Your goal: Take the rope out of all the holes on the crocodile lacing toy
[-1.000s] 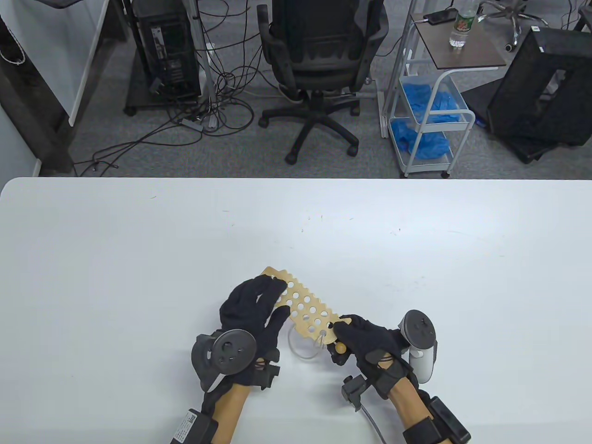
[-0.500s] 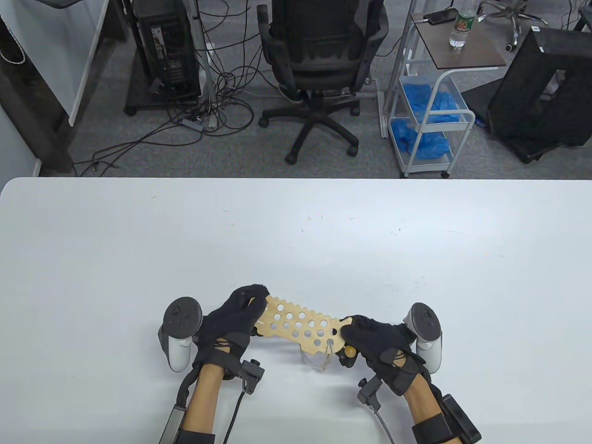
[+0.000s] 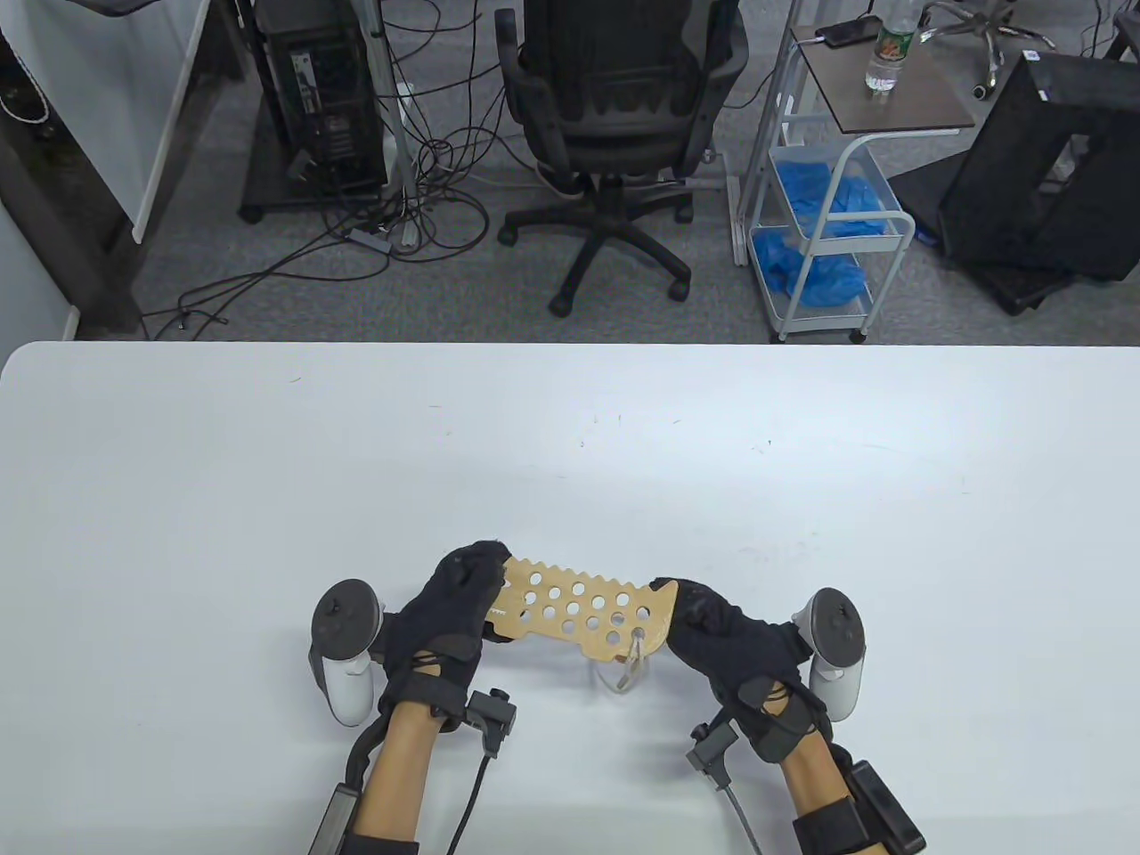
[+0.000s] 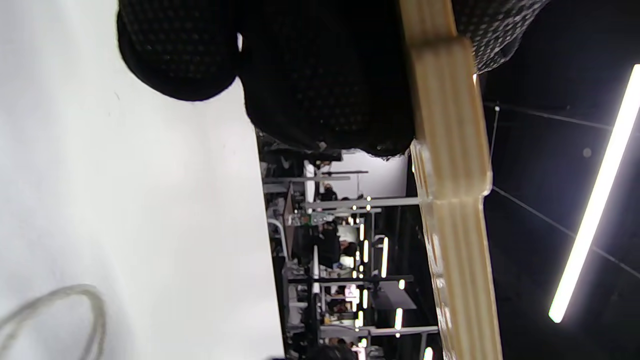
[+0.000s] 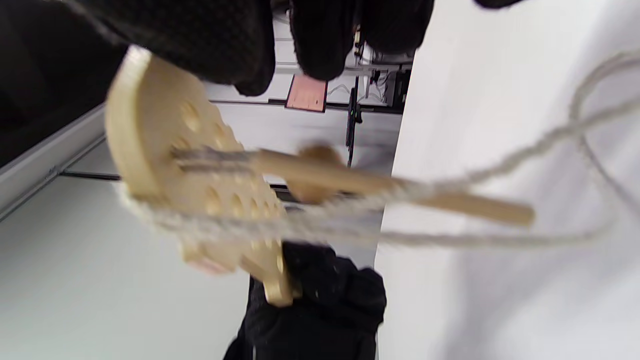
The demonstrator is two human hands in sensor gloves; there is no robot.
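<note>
The wooden crocodile board (image 3: 579, 610), dotted with holes, is held above the table between both hands. My left hand (image 3: 476, 579) grips its left end. My right hand (image 3: 681, 614) grips its right end. A pale rope (image 3: 631, 670) loops down from a hole near the right end. In the right wrist view my fingers (image 5: 225, 45) pinch the board's rounded end (image 5: 165, 150); the rope (image 5: 475, 175) and a wooden lacing needle (image 5: 390, 192) trail from it. The left wrist view shows the board edge-on (image 4: 450, 200) under my fingers (image 4: 320, 75), with a rope loop (image 4: 75, 310) on the table.
The white table (image 3: 267, 463) stretches wide on all sides of the hands. Beyond its far edge stand an office chair (image 3: 614, 107), a trolley (image 3: 828, 214) with blue cloths, and floor cables.
My left hand has turned over and shifted to grip the board's left end. The board has swung from slanted to nearly level. The needle's knob has gone out of the table view.
</note>
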